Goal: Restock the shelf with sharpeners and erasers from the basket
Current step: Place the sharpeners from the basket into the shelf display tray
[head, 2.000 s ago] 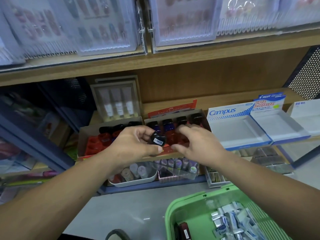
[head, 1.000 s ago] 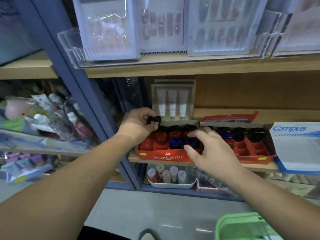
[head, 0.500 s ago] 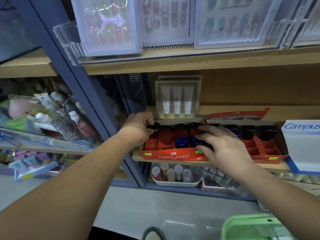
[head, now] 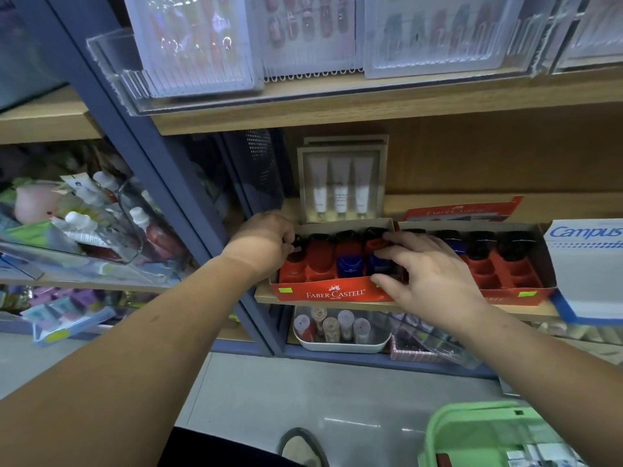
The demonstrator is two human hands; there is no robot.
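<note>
Fingers (head: 287, 236) of left hand (head: 261, 242) pinch round black sharpener (head: 298, 243); red cardboard tray (head: 333, 292).

Wooden shelves (head: 371, 106), blue metal uprights (head: 175, 197), glossy grey floor (head: 269, 392), dark perforated side panel (head: 259, 156)

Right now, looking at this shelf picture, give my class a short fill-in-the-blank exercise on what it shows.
The red display box reads ____ on its front.
The left hand holds a black sharpener at that box's ____ end.
Behind the box stands a pack of ____ white tubes.
The basket at the lower right is ____.
Missing: Faber-Castell; left; three; green.
</note>
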